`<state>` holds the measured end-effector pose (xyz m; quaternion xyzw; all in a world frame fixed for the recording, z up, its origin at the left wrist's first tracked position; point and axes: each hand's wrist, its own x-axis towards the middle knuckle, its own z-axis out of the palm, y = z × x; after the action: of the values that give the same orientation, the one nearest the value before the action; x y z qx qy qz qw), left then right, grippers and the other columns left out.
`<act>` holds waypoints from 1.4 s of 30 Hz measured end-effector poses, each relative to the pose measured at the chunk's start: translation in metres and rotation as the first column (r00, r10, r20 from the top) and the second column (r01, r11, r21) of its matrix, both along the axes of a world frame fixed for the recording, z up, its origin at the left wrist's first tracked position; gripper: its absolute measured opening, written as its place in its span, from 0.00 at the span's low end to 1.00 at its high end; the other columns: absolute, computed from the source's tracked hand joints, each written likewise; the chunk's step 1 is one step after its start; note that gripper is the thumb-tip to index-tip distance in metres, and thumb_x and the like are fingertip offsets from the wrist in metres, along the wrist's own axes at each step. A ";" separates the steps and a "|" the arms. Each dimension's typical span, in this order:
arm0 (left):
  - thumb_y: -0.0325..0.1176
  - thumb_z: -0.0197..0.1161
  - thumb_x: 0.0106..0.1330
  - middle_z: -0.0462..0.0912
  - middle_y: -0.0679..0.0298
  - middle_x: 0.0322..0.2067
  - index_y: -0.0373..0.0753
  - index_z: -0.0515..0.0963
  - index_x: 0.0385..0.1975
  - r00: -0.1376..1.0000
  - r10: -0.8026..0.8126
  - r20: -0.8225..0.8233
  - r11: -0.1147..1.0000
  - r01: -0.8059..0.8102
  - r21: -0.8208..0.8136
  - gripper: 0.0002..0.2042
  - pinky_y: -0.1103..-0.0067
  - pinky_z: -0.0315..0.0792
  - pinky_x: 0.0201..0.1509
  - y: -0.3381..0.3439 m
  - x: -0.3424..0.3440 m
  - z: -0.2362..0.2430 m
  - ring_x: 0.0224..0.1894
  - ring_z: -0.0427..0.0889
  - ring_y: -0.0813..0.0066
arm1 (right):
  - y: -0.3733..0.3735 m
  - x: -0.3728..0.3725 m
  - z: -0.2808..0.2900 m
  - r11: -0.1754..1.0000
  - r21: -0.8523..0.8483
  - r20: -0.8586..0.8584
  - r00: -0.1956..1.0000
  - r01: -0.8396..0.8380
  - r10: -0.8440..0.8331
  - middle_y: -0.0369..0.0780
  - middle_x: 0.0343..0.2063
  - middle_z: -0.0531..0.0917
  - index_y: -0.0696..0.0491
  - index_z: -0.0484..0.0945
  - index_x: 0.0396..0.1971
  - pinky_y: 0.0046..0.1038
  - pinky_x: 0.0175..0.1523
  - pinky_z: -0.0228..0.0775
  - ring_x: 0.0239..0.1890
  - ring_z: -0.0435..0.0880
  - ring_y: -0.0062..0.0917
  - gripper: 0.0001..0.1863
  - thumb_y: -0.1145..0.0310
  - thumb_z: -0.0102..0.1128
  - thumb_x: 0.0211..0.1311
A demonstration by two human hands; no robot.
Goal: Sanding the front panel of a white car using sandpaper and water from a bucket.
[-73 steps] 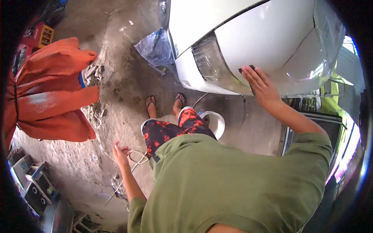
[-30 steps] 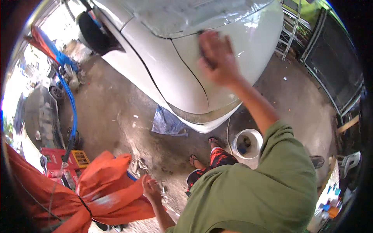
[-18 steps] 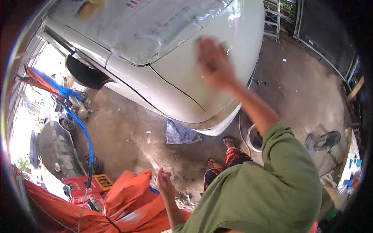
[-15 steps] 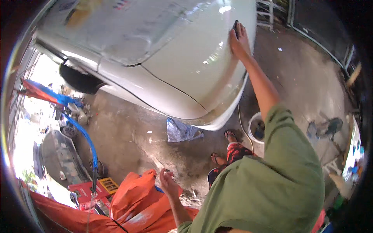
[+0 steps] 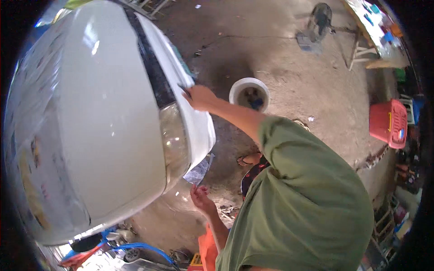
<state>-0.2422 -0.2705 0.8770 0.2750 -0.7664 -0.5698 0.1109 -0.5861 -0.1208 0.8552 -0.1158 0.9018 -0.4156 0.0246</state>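
Observation:
The white car's front end [image 5: 113, 113] fills the left side. My right hand [image 5: 201, 98] is closed on a small dark flat pad [image 5: 184, 89], pressed to the white bumper [image 5: 183, 97] beside the dark grille strip [image 5: 156, 77]. Much of the pad is hidden under the fingers, so its exact kind is unclear. Below the headlight [image 5: 174, 137], my left hand [image 5: 203, 198] hangs in the air with loosely bent, parted fingers and nothing visible in it. A crumpled silver-grey sheet [image 5: 199, 171] shows just beyond those fingers, under the bumper's corner.
A white bucket [image 5: 233, 92] with murky contents stands near my right forearm. Farther off are a standing fan [image 5: 320, 22], a red plastic bin [image 5: 382, 119] and a cluttered table [image 5: 370, 22]. Orange cloth [image 5: 208, 246] and a blue strap [image 5: 144, 246] lie low in view.
My view has turned and shifted toward the car's front. My right hand has gone from the hood's edge down to the bumper, still with the dark pad. The left hand stays free.

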 end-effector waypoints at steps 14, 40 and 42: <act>0.30 0.55 0.67 0.71 0.48 0.53 0.34 0.62 0.59 0.618 -0.735 0.279 0.273 -0.106 0.956 0.21 0.61 0.75 0.56 0.185 -0.175 -0.126 0.55 0.75 0.53 | 0.242 0.144 -0.109 0.909 -0.370 0.768 0.614 0.193 0.182 0.41 0.29 0.83 0.60 0.80 0.35 0.31 0.33 0.72 0.26 0.80 0.28 0.28 0.44 0.60 0.58; 0.17 0.42 0.65 0.74 0.45 0.45 0.28 0.65 0.51 0.726 -0.144 0.672 0.423 -0.569 0.705 0.15 0.67 0.84 0.43 0.231 -0.421 -0.577 0.44 0.79 0.50 | 0.283 0.003 -0.402 0.280 -0.056 0.977 0.110 0.958 -0.181 0.47 0.46 0.74 0.61 0.63 0.58 0.39 0.41 0.80 0.43 0.80 0.37 0.31 0.79 0.51 0.49; 0.17 0.42 0.64 0.73 0.45 0.46 0.28 0.65 0.51 0.742 -0.073 0.667 0.401 -0.590 0.701 0.15 0.66 0.84 0.43 0.219 -0.450 -0.588 0.45 0.78 0.50 | 0.274 -0.030 -0.386 0.369 -0.068 0.973 0.143 0.927 -0.182 0.47 0.45 0.74 0.61 0.63 0.57 0.38 0.40 0.80 0.43 0.80 0.37 0.30 0.80 0.51 0.49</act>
<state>-0.6918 -0.0510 0.2886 0.5800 -0.2856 -0.7345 -0.2063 -0.6157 0.1536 0.4692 0.5026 0.4756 -0.6773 0.2499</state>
